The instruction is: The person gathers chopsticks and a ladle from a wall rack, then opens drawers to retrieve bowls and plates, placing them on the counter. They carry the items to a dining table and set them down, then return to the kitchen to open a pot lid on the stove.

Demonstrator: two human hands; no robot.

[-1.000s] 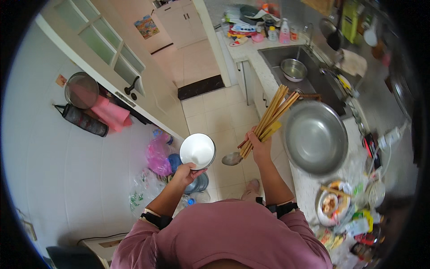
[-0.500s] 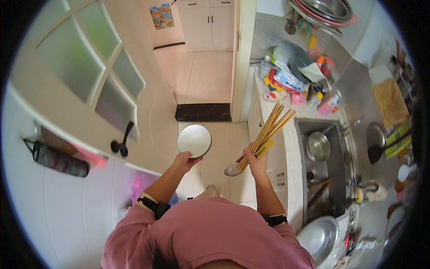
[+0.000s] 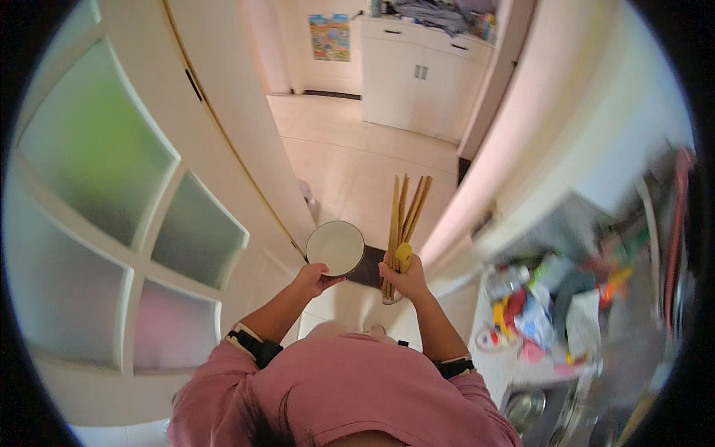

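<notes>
My left hand [image 3: 315, 280] is closed on the rim of a bowl [image 3: 335, 248], white inside with a dark outer wall, and I see nothing in it. Wrapped in my right hand [image 3: 407, 279] is a bundle of wooden chopsticks [image 3: 397, 216], their long ends fanning forward. A yellow flat-ended piece [image 3: 403, 256] sticks up among them; its kind is unclear. Below that hand a pale rounded end shows, mostly hidden. The bowl and the chopsticks are held apart, side by side in front of my body.
A dark threshold [image 3: 365, 270] crosses the doorway ahead. The door with frosted panes [image 3: 197, 231] stands at my left. A white cabinet [image 3: 410, 86] stands in the room beyond. At right, blurred clutter [image 3: 536, 316] covers the counter beside the sink [image 3: 547, 402].
I have turned right and moved to the doorway, leaving the counter and sink lower right. Both hands keep their hold. The chopsticks now point more straight ahead.
</notes>
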